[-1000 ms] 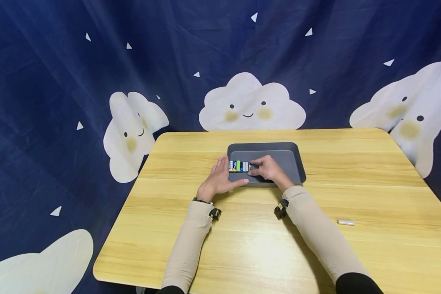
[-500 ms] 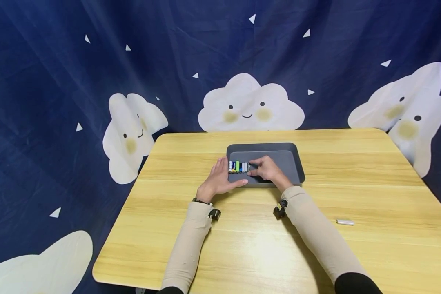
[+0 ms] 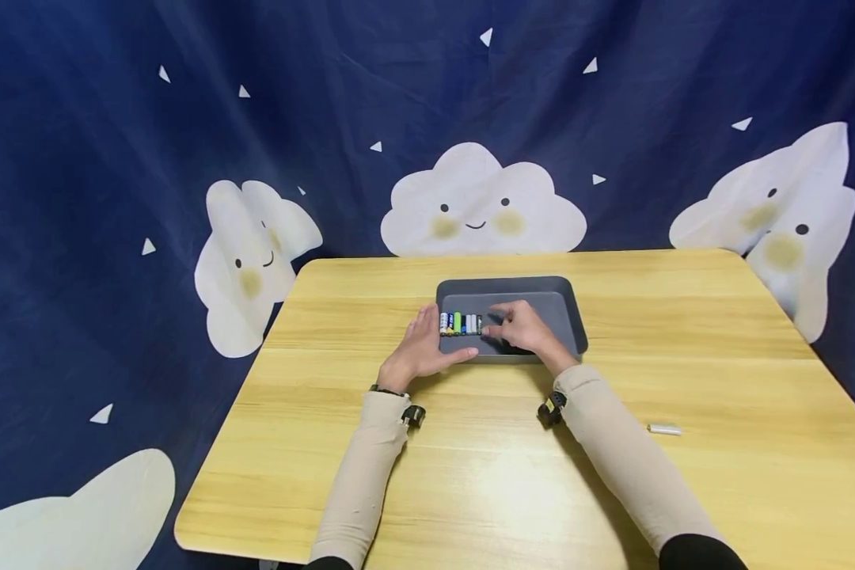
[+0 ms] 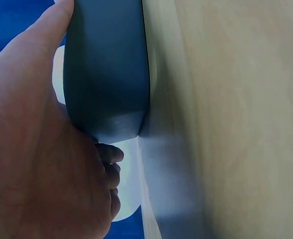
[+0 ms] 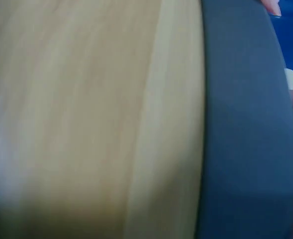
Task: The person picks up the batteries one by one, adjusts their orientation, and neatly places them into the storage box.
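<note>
Several batteries (image 3: 457, 324) stand side by side in a row at the left end of a dark grey tray (image 3: 534, 291); white, blue, green, grey and black ones show. My left hand (image 3: 422, 348) rests along the tray's left side, fingers straight, thumb over the front rim. In the left wrist view its palm (image 4: 42, 144) lies against the tray's outer corner (image 4: 109, 89). My right hand (image 3: 527, 328) reaches into the tray from the right. Its thumb and index finger are parted, with the thumb tip right by the black battery (image 3: 480, 324) ending the row.
One silvery-white battery (image 3: 664, 429) lies on the wooden table (image 3: 720, 332), right of my right forearm. A dark blue curtain (image 3: 328, 95) with white clouds hangs behind the table's far edge. In the right wrist view the tray's front wall (image 5: 250, 124) runs alongside the hand.
The right thumb and index finger have parted from the black battery, and that hand has shifted slightly right. The battery row and left hand stay put against the tray. The head view has shifted slightly.
</note>
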Demonstrator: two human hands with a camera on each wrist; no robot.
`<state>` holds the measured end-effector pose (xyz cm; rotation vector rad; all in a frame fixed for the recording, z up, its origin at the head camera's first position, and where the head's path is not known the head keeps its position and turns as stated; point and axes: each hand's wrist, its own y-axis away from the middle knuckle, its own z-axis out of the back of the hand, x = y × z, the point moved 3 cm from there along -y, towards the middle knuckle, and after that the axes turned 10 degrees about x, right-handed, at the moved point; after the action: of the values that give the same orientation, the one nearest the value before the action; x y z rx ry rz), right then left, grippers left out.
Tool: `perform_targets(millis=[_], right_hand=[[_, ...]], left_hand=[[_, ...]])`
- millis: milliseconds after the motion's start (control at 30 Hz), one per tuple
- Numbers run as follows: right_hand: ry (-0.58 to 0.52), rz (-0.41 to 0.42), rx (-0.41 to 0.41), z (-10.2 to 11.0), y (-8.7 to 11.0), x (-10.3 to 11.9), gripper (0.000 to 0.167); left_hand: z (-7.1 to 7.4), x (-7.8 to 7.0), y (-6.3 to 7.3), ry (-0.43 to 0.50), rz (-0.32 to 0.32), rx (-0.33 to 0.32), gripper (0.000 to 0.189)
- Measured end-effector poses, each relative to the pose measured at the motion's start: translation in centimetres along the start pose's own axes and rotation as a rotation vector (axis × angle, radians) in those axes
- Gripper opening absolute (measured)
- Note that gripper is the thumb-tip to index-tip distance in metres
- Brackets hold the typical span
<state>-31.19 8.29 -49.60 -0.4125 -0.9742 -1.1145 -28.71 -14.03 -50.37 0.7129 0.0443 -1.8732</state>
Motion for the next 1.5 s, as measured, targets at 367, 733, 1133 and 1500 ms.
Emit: perform_targets(millis=[367,733,1133,1500], right_hand=[[-0.002,0.040,-0.084,2.9,3.4,1.0,0.043],[0.152,0.010,-0.183,8.0,10.8,-0.4,0.038],[0.345,-0.134,-0.139,10.6,19.2,-3.5,0.041],[0.439,-0.387,-0.009,9.5,23.9,-6.2,0.056]], left_hand=[[0.6,0.1,0.6,0.012,0.012,-0.010,0.129],[0.1,-0.5,0.0,-0.011,0.010,0.010,0.129],[0.1,-0.5,0.0,-0.001,0.004,0.003,0.129],[0.1,-0.3,-0.1,-0.005,0.021,0.021,0.132]])
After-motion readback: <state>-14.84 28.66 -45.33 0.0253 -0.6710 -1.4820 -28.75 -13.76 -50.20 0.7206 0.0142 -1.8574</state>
